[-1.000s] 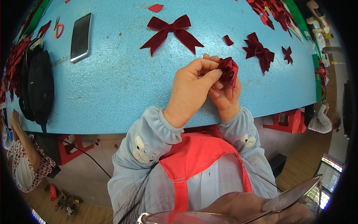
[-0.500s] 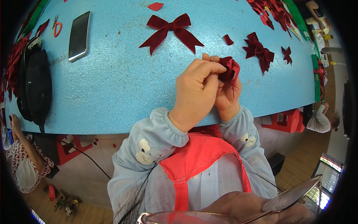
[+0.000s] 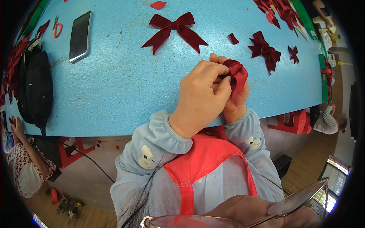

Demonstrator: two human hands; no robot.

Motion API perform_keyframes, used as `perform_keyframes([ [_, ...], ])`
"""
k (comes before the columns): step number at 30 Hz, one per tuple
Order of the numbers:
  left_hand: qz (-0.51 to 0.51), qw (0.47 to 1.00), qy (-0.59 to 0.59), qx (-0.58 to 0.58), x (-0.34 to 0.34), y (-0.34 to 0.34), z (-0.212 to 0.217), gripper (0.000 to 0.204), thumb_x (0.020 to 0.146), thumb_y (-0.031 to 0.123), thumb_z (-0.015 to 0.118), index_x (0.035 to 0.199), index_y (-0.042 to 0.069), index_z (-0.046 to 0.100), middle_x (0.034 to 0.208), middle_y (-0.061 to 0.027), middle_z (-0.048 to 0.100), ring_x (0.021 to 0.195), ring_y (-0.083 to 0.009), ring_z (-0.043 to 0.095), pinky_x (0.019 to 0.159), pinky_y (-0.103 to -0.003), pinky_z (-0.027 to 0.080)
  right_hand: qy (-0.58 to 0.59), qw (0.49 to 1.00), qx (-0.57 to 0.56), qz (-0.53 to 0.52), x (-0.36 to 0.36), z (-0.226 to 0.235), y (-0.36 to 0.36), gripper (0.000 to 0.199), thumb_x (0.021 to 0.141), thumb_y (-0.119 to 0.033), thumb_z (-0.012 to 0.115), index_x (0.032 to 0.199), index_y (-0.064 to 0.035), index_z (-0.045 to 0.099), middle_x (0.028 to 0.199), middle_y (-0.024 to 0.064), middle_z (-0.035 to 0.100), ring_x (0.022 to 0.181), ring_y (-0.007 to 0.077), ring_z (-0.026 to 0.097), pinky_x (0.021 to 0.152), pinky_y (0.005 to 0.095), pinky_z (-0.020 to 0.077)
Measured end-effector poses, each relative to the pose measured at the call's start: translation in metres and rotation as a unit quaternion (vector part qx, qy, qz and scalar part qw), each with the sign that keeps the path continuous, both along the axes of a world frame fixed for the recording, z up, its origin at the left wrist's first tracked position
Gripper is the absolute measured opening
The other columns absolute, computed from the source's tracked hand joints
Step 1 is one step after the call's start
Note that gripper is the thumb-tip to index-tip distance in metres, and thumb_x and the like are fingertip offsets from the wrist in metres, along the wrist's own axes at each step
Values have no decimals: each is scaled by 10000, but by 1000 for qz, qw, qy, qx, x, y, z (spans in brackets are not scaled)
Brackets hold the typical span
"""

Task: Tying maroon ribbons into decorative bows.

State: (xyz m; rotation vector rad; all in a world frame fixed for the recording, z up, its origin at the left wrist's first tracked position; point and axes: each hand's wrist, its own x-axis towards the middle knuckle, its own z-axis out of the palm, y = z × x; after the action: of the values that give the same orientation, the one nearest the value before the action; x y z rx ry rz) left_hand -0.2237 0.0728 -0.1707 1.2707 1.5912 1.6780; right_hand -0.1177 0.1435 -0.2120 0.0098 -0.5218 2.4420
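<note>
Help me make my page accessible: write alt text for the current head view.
A person's left hand and right hand hold a red ribbon at a blue table. Beyond lie a large bow and, to its right, two smaller bows; a phone, scissors and a black bag lie left.

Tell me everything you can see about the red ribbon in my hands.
The ribbon is deep red, with a smooth, slightly shiny face that looks like satin or velvet. It is gathered into folds and a loop at the top, with a broader part hanging down. Fingers of the left hand touch its left side and partly cover it; the right hand is behind and below, its exact grip hidden. It is in front of you, over the blue table.
</note>
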Motion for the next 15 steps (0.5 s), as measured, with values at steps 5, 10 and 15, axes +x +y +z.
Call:
perform_keyframes([
  [5,-19,999,37,23,-7,-5,11,165,756,-32,613,920,-14,616,908,-100,621,775,-162,640,655,-251,542,-171,957,128,-198,1,15,-8,191,859,-133,532,988,5,508,1173,129,501,1195,313,451,921,411,443],
  [10,-36,998,46,25,-4,-12,39,136,736,-19,606,869,6,600,866,-125,610,700,-257,625,604,-311,515,-243,920,213,-221,11,51,-13,50,833,10,490,875,-15,500,1139,128,521,1175,286,477,923,377,439],
  [15,7,1000,21,12,26,-20,66,143,753,-13,623,894,6,606,918,-118,625,760,-229,641,632,-290,532,-281,859,342,-257,33,82,-19,43,848,6,477,834,-32,491,1087,117,528,1109,241,510,915,330,413],
])
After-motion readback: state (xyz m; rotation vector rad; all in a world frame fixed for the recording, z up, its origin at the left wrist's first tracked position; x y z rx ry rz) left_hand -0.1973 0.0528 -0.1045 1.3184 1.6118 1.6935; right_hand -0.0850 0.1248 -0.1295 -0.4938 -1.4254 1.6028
